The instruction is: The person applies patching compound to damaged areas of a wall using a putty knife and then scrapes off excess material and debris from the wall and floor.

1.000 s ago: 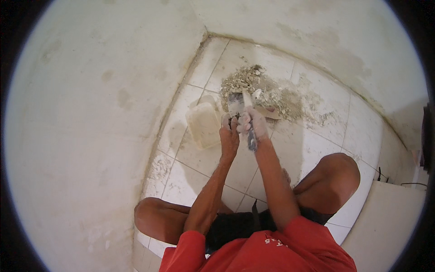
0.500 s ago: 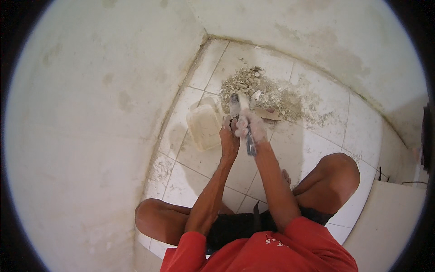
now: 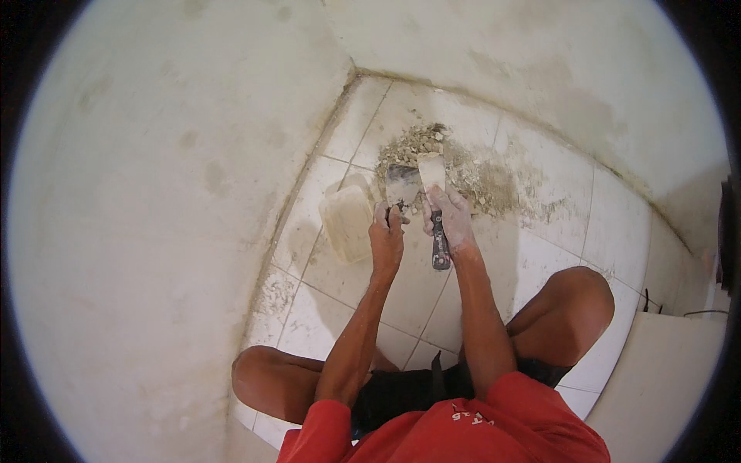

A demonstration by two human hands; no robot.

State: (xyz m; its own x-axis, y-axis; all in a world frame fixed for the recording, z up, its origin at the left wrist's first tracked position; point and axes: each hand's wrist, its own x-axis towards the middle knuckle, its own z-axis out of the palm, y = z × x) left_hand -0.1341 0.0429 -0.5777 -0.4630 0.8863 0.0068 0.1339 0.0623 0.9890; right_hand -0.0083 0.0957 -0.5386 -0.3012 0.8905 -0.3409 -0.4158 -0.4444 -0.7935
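My left hand is closed around a putty knife with a wide, dark, dust-smeared blade pointing away from me. Close beside it, my whitened right hand grips a second putty knife. This one has a pale, coated blade and a dark, speckled handle that sticks out toward me below the palm. The two blades are side by side, nearly touching, over the near edge of a heap of broken chips and dust. Whether either blade touches the heap, I cannot tell.
A pale, shallow plastic container stands on the tiled floor left of my left hand. Stained walls meet in a corner beyond the heap. My bent knees flank my arms. A pale panel lies at the right.
My hands, close together before, have moved apart, the left slightly left and the right slightly right. The two blades now show separately. A reddish-brown piece beside my right hand no longer shows.
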